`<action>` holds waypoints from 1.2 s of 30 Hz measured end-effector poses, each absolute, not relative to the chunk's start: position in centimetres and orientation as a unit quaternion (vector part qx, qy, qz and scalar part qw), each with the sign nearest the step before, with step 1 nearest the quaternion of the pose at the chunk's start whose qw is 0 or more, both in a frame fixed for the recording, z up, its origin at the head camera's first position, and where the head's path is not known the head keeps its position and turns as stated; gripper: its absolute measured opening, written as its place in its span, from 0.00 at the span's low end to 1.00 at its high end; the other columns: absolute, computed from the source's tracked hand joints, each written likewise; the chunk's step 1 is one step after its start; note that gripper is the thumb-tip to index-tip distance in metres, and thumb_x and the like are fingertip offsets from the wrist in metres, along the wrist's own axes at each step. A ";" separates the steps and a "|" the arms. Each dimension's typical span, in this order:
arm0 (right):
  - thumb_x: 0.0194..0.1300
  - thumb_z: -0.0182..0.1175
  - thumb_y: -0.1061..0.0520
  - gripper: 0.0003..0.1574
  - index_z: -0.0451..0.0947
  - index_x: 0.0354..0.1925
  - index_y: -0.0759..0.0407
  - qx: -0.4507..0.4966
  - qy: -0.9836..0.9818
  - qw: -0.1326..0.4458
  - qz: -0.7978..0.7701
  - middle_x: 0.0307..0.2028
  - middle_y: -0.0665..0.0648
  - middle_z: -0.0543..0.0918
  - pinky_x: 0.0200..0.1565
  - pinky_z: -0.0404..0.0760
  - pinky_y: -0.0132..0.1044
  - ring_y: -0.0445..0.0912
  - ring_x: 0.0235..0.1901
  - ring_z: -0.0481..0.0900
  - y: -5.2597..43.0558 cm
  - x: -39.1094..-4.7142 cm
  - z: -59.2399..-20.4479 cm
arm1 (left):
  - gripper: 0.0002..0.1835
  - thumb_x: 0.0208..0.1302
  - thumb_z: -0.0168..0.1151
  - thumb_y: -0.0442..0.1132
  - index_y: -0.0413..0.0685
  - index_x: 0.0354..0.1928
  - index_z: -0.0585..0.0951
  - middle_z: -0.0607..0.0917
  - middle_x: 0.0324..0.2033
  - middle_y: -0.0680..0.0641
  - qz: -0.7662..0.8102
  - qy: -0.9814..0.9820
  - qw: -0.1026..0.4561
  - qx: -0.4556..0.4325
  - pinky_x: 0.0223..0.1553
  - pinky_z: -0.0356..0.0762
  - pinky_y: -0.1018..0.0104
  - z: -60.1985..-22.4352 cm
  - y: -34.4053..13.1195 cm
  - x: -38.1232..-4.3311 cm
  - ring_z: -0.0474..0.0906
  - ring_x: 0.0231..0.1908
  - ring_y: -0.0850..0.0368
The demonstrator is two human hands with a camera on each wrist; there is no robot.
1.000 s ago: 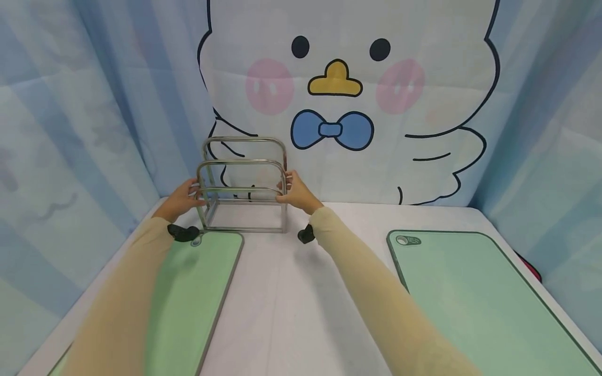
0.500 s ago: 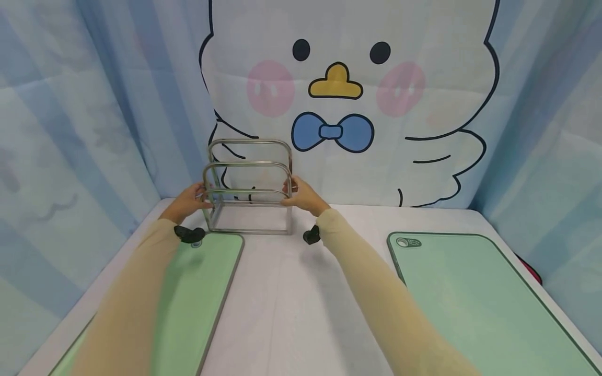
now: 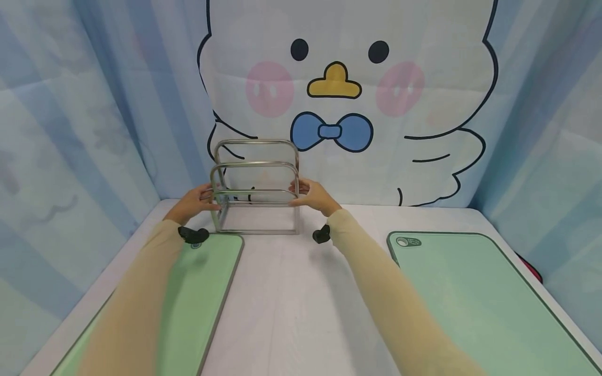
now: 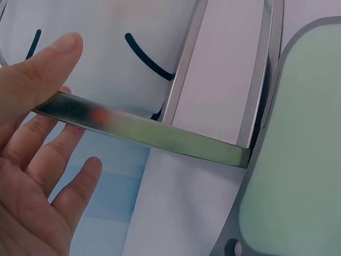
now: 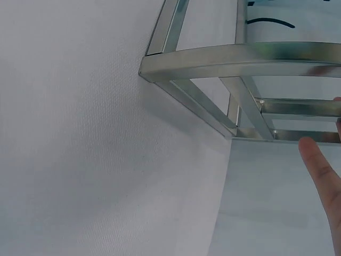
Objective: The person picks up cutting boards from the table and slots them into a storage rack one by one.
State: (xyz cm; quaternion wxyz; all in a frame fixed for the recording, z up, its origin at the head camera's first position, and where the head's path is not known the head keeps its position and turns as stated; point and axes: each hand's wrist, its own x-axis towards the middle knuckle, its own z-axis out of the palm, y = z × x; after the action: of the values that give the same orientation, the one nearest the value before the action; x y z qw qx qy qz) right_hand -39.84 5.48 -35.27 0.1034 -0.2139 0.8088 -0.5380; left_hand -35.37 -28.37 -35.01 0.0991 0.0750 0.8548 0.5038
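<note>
Near the back of the table stands a silver metal rack (image 3: 254, 164) made of rounded upright hoops joined along the base. My left hand (image 3: 192, 203) grips its left side. The left wrist view shows the thumb on one side of a flat rack bar (image 4: 176, 142) and fingers beyond it. At the rack's right side, my right hand (image 3: 317, 196) holds the front hoops with its thumb toward me and fingers behind. In the right wrist view, one finger (image 5: 319, 168) shows beside the rack's bars (image 5: 213, 62); the rest of that hand is out of frame.
A green cutting board (image 3: 207, 292) with a grey rim lies at left, its far end close to the rack's base and partly under my left sleeve. Another green cutting board (image 3: 475, 292) lies at right. A printed curtain (image 3: 338, 172) hangs right behind the white table (image 3: 277, 303).
The rack has shifted a little to the right along the back of the table. Both hands have moved with it, keeping their hold on its sides. The two cutting boards stay put.
</note>
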 end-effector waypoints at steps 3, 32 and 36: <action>0.54 0.68 0.62 0.42 0.63 0.65 0.66 -0.212 0.807 0.105 -0.541 0.61 0.62 0.74 0.66 0.67 0.46 0.52 0.65 0.67 6.1 -39.9 -35.3 | 0.47 0.65 0.58 0.36 0.40 0.73 0.36 0.45 0.72 0.33 0.504 0.854 0.104 0.075 0.70 0.46 0.42 -35.1 -28.2 -35.4 0.42 0.72 0.37; 0.54 0.69 0.60 0.47 0.59 0.68 0.62 -0.194 0.808 0.105 -0.547 0.63 0.60 0.73 0.66 0.67 0.46 0.51 0.66 0.67 10.5 -40.2 -35.6 | 0.45 0.63 0.61 0.36 0.43 0.73 0.45 0.54 0.71 0.35 0.522 0.844 0.098 0.077 0.71 0.49 0.45 -35.9 -25.3 -35.9 0.50 0.71 0.40; 0.54 0.69 0.59 0.50 0.55 0.70 0.62 -0.189 0.815 0.107 -0.538 0.64 0.60 0.70 0.67 0.65 0.48 0.51 0.66 0.66 10.8 -40.1 -35.8 | 0.45 0.62 0.62 0.36 0.42 0.73 0.45 0.54 0.71 0.35 0.519 0.846 0.098 0.076 0.71 0.50 0.45 -36.0 -24.9 -36.0 0.50 0.71 0.40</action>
State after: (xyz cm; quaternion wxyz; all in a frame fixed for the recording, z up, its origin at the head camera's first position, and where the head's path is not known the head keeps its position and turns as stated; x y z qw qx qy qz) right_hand -40.15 10.84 -35.84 0.1067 -0.1892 0.8146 -0.5378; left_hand -35.96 -24.90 -35.98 0.0977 0.0756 0.8459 0.5189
